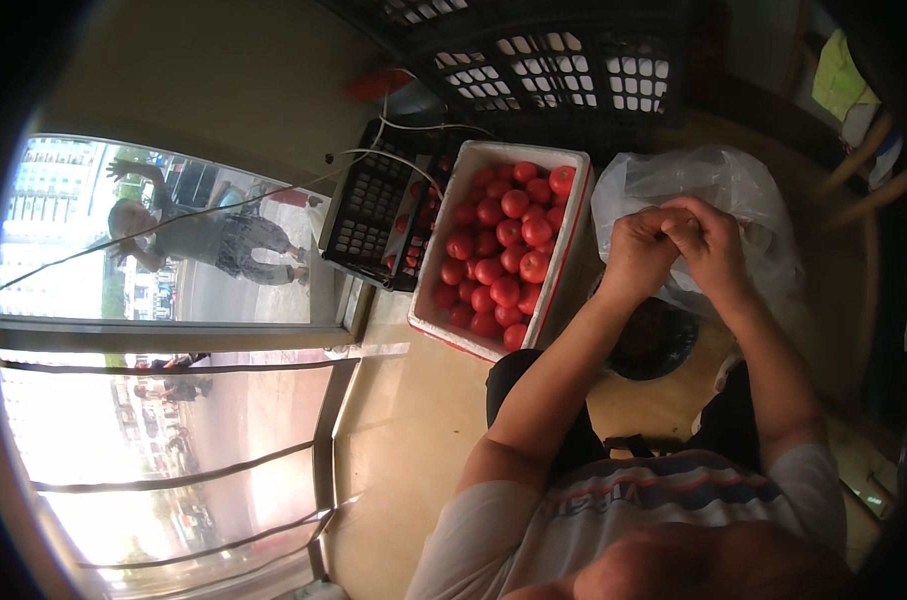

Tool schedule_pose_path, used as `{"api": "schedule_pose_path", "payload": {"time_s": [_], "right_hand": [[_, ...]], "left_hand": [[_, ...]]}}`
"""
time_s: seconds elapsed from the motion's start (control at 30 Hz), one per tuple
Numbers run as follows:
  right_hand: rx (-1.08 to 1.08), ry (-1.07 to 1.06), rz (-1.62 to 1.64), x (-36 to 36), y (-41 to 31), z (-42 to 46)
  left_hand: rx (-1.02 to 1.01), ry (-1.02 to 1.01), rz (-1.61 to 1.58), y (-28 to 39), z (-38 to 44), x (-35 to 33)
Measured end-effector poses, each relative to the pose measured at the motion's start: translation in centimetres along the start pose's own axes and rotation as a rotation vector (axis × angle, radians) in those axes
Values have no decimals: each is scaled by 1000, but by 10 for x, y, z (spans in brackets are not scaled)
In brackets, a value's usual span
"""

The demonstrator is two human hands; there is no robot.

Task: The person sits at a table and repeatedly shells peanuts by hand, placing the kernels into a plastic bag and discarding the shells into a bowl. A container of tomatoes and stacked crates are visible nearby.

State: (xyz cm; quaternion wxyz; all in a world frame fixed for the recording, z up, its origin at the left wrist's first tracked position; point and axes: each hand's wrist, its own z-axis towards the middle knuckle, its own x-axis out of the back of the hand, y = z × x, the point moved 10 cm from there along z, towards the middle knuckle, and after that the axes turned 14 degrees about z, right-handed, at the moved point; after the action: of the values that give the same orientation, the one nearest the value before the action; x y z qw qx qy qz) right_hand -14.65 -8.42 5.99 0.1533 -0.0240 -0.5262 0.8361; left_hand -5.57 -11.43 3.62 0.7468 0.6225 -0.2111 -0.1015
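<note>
My left hand (639,251) and my right hand (705,238) meet with fingers bent inward, above a translucent plastic bag (761,195). Whether anything small is pinched between them cannot be told. The bag lies crumpled around and beneath the hands, its contents mostly hidden. Left of my hands stands a white foam box (582,184) with a red outer side, filled with red tomatoes (504,291). A dark round container (667,349) sits on the floor below my hands, partly covered by my left forearm and the bag.
A black plastic crate (363,199) with some tomatoes stands left of the foam box. A large black crate (551,67) rises behind. A thin cable (273,191) crosses the window side. Wooden rods (858,161) are at the right. A person (198,236) stands beyond the glass, arms raised.
</note>
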Motion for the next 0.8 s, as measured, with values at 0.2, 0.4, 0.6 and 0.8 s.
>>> {"api": "schedule_pose_path", "payload": {"time_s": [0.2, 0.4, 0.6, 0.8], "right_hand": [[-21, -33, -57, -2, -4, -3], [-59, -83, -40, -6, 4, -4], [-281, -46, 269, -11, 22, -5], [-458, -94, 504, -19, 36, -10]], "left_hand": [[19, 77, -106, -10, -6, 0], [-18, 121, -1, -5, -8, 5], [112, 132, -305, -20, -2, 8], [231, 37, -413, -22, -3, 9]]}}
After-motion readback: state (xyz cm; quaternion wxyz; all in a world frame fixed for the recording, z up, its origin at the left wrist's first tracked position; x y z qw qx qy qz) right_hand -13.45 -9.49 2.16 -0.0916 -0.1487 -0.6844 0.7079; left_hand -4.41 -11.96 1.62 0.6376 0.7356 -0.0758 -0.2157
